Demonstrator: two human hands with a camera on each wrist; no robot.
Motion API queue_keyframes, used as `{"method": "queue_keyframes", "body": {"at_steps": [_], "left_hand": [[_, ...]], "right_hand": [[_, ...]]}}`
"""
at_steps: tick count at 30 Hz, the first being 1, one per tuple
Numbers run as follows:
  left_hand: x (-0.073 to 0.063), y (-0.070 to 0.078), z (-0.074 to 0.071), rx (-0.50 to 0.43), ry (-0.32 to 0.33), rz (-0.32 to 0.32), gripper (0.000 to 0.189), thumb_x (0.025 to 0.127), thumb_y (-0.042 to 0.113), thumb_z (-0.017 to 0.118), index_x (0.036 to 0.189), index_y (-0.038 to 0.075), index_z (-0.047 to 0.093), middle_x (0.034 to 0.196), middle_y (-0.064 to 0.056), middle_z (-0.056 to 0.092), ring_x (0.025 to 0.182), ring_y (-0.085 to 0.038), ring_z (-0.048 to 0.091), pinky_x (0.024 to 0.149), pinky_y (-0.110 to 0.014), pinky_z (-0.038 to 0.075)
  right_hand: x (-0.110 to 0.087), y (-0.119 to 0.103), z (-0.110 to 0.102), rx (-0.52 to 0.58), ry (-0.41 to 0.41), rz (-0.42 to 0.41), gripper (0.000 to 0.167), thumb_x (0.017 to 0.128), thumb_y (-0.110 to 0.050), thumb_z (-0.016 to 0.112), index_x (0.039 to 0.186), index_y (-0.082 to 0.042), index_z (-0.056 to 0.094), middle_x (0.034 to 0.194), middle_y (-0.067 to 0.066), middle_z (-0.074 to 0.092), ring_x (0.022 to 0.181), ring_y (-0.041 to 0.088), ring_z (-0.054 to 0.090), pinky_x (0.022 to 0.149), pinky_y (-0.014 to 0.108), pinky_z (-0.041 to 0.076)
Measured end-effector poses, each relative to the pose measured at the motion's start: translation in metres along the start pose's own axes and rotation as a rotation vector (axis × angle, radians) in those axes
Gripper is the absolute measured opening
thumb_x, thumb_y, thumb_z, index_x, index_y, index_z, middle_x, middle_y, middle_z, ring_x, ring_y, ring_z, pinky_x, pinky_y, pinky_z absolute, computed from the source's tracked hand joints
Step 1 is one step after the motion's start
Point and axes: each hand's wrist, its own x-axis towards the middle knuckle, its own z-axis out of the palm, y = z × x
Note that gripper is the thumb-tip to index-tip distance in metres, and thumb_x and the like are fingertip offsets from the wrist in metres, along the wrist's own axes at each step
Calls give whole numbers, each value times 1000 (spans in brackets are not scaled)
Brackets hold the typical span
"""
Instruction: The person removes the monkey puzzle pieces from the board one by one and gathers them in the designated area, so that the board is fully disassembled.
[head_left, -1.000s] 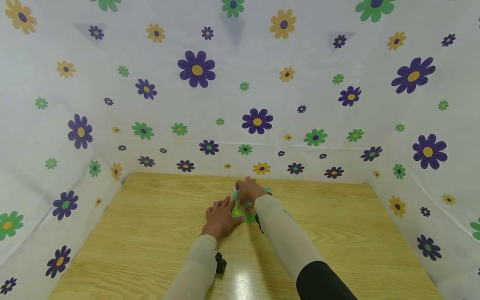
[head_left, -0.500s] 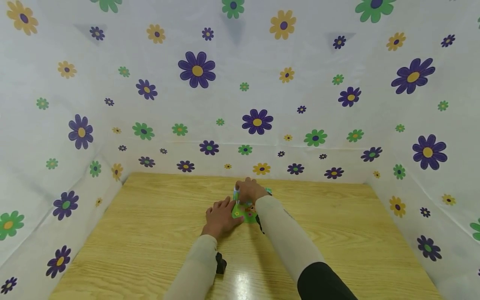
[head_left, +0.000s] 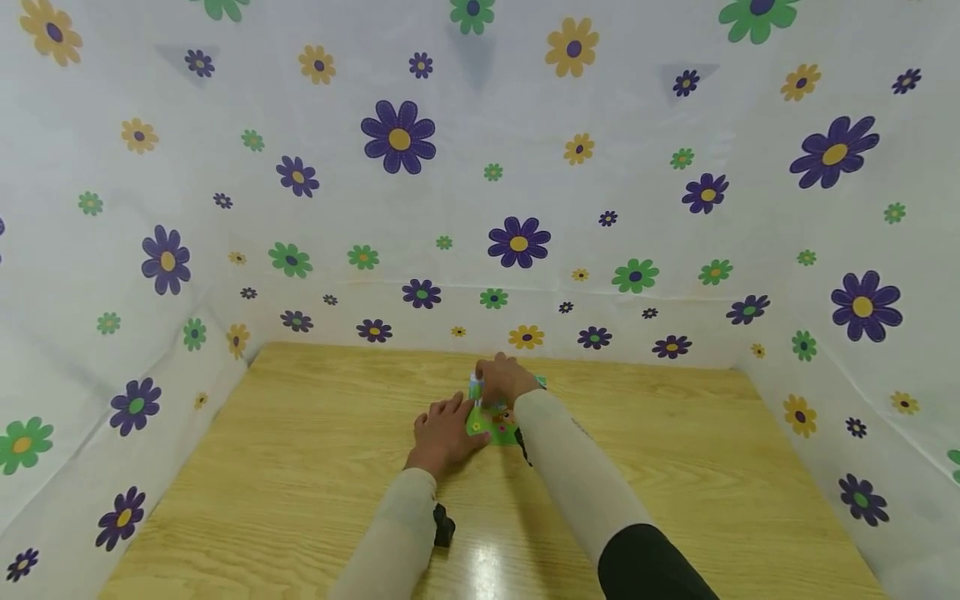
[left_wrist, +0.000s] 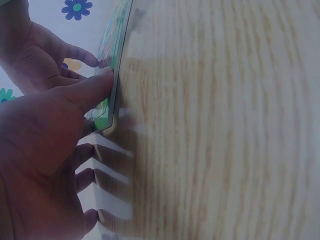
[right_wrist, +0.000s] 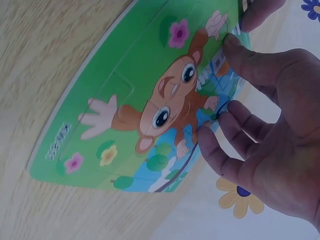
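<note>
A jigsaw puzzle board [right_wrist: 145, 100] with a cartoon monkey, flowers and a green border lies on the table, its piece seams showing in the right wrist view. My left hand [head_left: 442, 432] is spread at the board's near left corner. Its thumb [left_wrist: 97, 87] rests on the board's edge, and the other fingers reach down to the tabletop. My right hand [head_left: 504, 379] arches over the far left part, thumb and forefinger bent together at a pale-blue puzzle piece [head_left: 474, 390], mostly hidden by the hand. Its other fingertips [right_wrist: 207, 137] touch the picture.
The wooden table [head_left: 315, 433] runs back to a white flower-print cloth [head_left: 322, 217] that hangs behind and on both sides. Dark straps [head_left: 444, 527] sit at the wrists, and the right forearm covers the board's right part in the head view.
Both hands stay almost in place at the board. The head view has shifted slightly.
</note>
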Motion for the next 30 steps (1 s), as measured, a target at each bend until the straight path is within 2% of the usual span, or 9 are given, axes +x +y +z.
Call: {"method": "queue_keyframes", "body": {"at_steps": [3,8,10,17,24,30], "left_hand": [[1,-1,-1,9,3,0,74,91,58,57,151,22,36,161,-3,26,143,-33,30,110,-60,26],[1,-3,-3,10,2,-7,73,91,57,57,151,22,36,161,-3,26,143,-34,30,110,-60,26],[1,-3,-3,7,-3,-9,73,91,56,57,152,22,35,161,-3,25,143,-34,30,110,-60,26],[2,-4,-2,20,-25,-16,73,92,56,56,153,22,33,162,-3,23,144,-34,28,111,-60,25],[3,-3,0,35,-31,-20,72,92,55,56,152,22,35,161,-3,25,142,-34,30,109,-61,27],[3,1,-1,34,-32,-18,71,92,57,54,152,23,35,161,-2,24,143,-34,29,110,-61,26]], "right_hand": [[1,1,-1,-9,3,-21,53,85,-25,74,135,-25,54,134,11,46,123,30,45,86,47,51],[2,1,-2,0,-4,-60,54,86,-26,74,136,-25,53,132,11,46,117,30,47,69,37,54],[2,1,-2,10,-12,-64,54,86,-26,74,136,-25,53,132,11,46,116,30,47,67,36,53],[1,1,-2,-2,-11,-89,53,86,-25,75,135,-25,55,132,13,47,119,31,48,85,47,52],[1,0,0,-7,-20,-51,53,86,-26,75,135,-27,54,135,14,45,121,32,46,83,48,52],[1,-2,-3,-10,-15,-29,53,85,-25,76,133,-24,53,135,14,45,125,32,43,91,52,49]]}}
